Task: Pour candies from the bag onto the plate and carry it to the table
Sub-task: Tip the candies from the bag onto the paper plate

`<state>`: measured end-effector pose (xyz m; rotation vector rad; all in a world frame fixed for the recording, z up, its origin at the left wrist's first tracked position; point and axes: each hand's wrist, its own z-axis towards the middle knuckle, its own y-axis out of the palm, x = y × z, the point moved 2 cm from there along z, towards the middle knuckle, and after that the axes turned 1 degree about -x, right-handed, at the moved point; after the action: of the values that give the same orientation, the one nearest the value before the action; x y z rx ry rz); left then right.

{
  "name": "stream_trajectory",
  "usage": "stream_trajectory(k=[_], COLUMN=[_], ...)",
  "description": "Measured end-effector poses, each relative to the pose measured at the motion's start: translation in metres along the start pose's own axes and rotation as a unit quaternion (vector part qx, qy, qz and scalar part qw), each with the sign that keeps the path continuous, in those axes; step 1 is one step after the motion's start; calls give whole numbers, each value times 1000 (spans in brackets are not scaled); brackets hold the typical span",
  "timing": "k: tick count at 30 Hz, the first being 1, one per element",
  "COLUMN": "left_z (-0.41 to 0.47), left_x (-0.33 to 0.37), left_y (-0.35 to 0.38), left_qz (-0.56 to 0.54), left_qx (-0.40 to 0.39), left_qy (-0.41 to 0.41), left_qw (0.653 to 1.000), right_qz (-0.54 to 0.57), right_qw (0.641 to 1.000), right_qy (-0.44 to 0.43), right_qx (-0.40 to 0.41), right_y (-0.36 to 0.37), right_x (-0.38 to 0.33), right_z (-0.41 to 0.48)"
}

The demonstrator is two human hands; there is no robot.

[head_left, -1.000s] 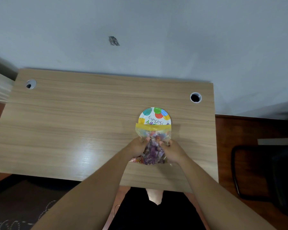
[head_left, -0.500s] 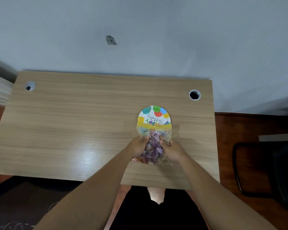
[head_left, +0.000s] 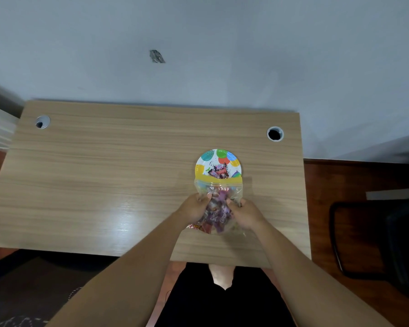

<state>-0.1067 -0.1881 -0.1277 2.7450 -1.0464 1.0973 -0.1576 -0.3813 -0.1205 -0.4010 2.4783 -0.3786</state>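
A clear zip bag (head_left: 219,208) with a yellow top strip holds purple and pink wrapped candies. My left hand (head_left: 193,207) grips its left side and my right hand (head_left: 247,212) grips its right side. The bag's mouth lies tipped over the near edge of a small party plate (head_left: 213,158) printed with coloured balloons. Several candies (head_left: 219,172) lie on the plate just past the yellow strip. The near half of the plate is hidden under the bag.
Bag and plate are on the right part of a light wooden desk (head_left: 104,185) against a grey wall. Cable holes sit at the back left (head_left: 42,122) and back right (head_left: 275,134). A dark chair (head_left: 376,237) stands on the floor to the right.
The bag has been tipped further toward the plate, and candies have slid out of its mouth onto the plate, which showed only its print before. Both hands keep their grip.
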Motion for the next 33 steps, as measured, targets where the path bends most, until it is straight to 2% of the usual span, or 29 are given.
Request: stream_trajectory(k=[10,19,33], left_z=[3,10,5], left_x=[-5,-7,-8], left_y=[-3,-5,-10], left_qz=[-59,-45,-107], left_qx=[6,9,15], left_qy=[-21,-26,-28], left_qw=[998,999,994], right_qz=[45,36,26], right_qw=[999,999,1000], right_qy=[-15,-37,-3], right_qx=[9,-1,-10], right_y=[-2,-6,-3], right_x=[-5,-4,0], right_z=[-2,2,10])
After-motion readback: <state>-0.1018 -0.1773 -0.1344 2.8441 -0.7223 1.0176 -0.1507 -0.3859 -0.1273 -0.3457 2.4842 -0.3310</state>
